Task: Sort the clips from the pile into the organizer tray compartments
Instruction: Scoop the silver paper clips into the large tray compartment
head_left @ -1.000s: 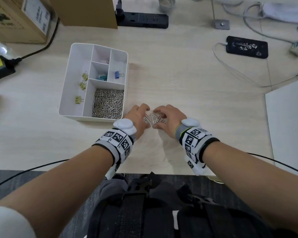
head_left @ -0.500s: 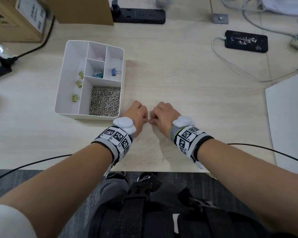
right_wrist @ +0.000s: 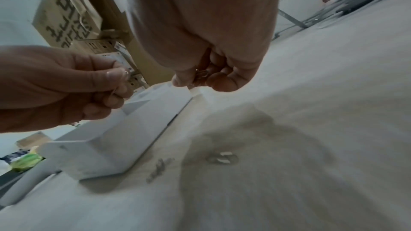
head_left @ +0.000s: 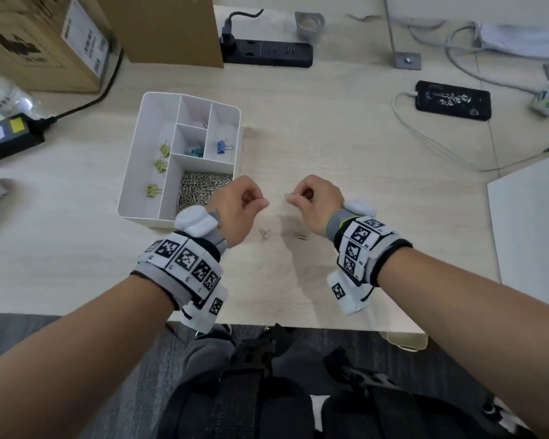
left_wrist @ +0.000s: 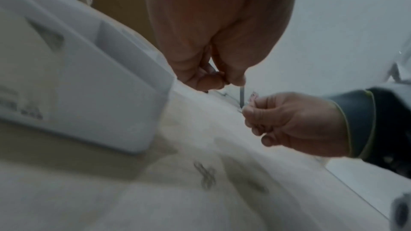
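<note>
Left hand (head_left: 240,205): fingers curled, thumb and forefinger pinching a few paper clips (right_wrist: 125,73), raised off the desk (head_left: 346,160) just right of the organizer tray (head_left: 133,172). Right hand (head_left: 316,204): also curled, a small bunch of silver clips (head_left: 293,194) nipped between thumb and fingertips; more sit in the cupped fingers in the right wrist view. The two hands are near each other but apart.

Below and between them, two stray clips (head_left: 265,234) and one more (head_left: 303,237) lie flat on the wood. No pile beyond these shows.

Tray: near compartment heaped with paper clips (head_left: 200,188); yellow binder clips (head_left: 159,166) in the long left slot; a teal one (head_left: 194,152) in the middle cell; a blue one (head_left: 222,146) in the right. The far cell's contents are unclear.

Judgement: nearly finished. What is left is both handfuls and three strays, all bound for the near compartment.
</note>
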`<state>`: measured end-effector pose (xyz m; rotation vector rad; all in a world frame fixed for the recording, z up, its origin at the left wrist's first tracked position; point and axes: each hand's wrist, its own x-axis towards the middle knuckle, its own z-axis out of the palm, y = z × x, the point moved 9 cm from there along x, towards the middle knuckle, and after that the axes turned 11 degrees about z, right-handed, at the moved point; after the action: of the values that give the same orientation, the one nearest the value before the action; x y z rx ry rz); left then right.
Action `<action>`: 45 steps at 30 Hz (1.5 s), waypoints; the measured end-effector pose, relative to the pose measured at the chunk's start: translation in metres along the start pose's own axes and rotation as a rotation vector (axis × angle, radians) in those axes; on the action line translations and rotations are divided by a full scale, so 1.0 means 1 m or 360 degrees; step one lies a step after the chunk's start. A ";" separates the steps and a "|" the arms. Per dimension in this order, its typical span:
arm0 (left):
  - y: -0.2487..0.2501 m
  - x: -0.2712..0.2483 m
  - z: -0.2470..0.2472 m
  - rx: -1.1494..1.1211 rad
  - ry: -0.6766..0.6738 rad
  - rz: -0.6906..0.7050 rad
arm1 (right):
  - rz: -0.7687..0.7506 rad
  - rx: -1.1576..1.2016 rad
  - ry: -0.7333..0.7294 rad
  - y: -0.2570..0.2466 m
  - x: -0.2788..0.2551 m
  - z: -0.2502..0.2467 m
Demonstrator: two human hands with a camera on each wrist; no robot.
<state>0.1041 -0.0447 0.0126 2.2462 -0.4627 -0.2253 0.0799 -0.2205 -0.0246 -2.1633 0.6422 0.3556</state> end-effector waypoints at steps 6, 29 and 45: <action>-0.019 0.007 -0.076 0.0138 0.0243 -0.0146 | -0.0278 0.0071 -0.0087 -0.077 -0.008 0.024; -0.009 -0.030 0.042 0.0695 -0.0869 0.0109 | -0.0096 -0.0864 -0.0349 -0.001 -0.005 0.016; -0.034 -0.016 0.077 0.0811 -0.1027 -0.0160 | -0.0300 -0.0991 -0.0456 0.036 -0.016 0.044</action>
<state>0.0746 -0.0709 -0.0629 2.6671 -0.8151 -0.9971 0.0453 -0.1993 -0.0673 -2.6561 0.1665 0.8305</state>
